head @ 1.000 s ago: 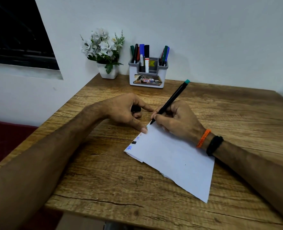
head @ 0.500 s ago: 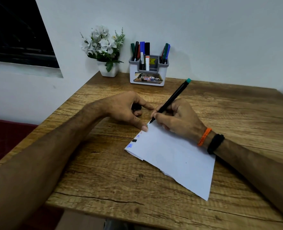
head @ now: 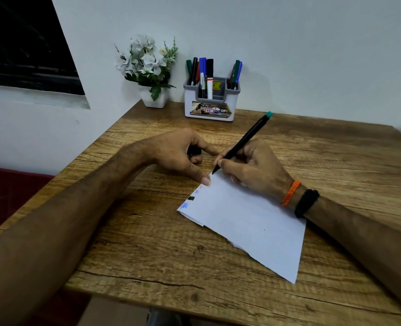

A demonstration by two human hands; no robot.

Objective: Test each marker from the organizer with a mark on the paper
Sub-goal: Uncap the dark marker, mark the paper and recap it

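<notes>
Here, right hand (head: 253,168) gripping marker (head: 242,142) at paper (head: 253,227) corner, left hand (head: 178,154) curled around cap (head: 194,150).

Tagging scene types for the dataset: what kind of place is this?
Probably a home or small-office desk set in a corner: a wood-grain table against a plain wall, a marker organizer, a small potted white-flower plant, and a dark window.

A white pot of white flowers (head: 153,74) stands on the wooden table (head: 162,250) by the wall, below a dark window (head: 25,45).
</notes>
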